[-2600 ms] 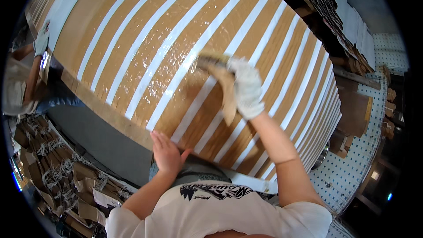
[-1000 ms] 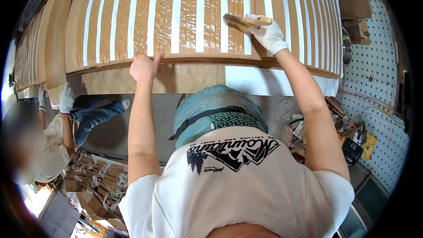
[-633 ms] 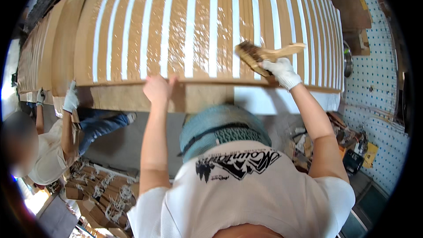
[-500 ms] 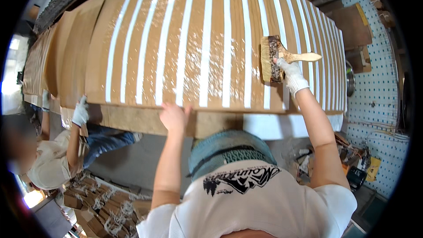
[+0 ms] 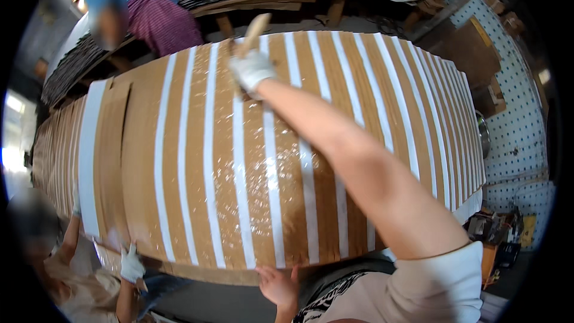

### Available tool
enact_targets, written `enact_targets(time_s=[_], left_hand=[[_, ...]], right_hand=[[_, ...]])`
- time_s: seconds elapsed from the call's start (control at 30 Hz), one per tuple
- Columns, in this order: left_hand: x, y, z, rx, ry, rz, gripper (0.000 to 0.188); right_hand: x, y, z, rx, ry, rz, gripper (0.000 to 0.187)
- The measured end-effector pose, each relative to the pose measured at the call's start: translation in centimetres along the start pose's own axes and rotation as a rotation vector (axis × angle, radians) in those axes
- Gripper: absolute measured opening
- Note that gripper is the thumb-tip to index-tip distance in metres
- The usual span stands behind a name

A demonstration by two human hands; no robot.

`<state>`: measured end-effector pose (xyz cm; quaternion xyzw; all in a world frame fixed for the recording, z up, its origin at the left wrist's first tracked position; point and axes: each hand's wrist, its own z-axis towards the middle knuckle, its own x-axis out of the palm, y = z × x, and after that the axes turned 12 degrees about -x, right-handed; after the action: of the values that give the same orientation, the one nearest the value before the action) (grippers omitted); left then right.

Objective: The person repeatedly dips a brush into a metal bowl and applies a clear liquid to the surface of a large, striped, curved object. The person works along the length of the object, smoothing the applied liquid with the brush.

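Brush held at far edge of striped cardboard sheet (image 5: 269, 161).
Wooden-handled brush (image 5: 251, 36) is gripped by gloved right hand (image 5: 251, 70); bare left hand (image 5: 278, 284) (fingers spread) is pressed on sheet's near edge.

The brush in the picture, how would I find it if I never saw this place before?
Start at the big table covered with brown cardboard sheets laid in rows with white gaps between them. Follow the long bare arm across it to the white-gloved right hand near the far edge. The brush is the pale wooden handle poking up out of that glove, the only tool on the sheets.
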<state>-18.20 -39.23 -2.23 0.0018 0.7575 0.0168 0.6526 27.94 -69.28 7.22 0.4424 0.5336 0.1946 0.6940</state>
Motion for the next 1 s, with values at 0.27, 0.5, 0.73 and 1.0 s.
enact_targets(time_s=[0.27, 0.5, 0.73, 1.0], left_hand=[[-1.4, 0.0, 0.8, -0.039, 0.074, 0.013, 0.102], [-0.8, 0.4, 0.5, -0.100, 0.068, 0.023, 0.101], [-0.8, 0.0, 0.1, -0.097, 0.038, 0.010, 0.098], [-1.7, -0.6, 0.5, -0.066, -0.019, -0.063, 0.093]], right_hand=[[-7.7, -9.9, 4.5, 0.151, -0.116, -0.019, 0.054], [-29.8, -23.8, -0.7, 0.399, -0.538, -0.176, 0.061], [-27.0, -17.8, 0.6, 0.208, -0.565, -0.214, 0.047], [2.2, 2.5, -3.9, -0.109, 0.140, 0.056, 0.056]])
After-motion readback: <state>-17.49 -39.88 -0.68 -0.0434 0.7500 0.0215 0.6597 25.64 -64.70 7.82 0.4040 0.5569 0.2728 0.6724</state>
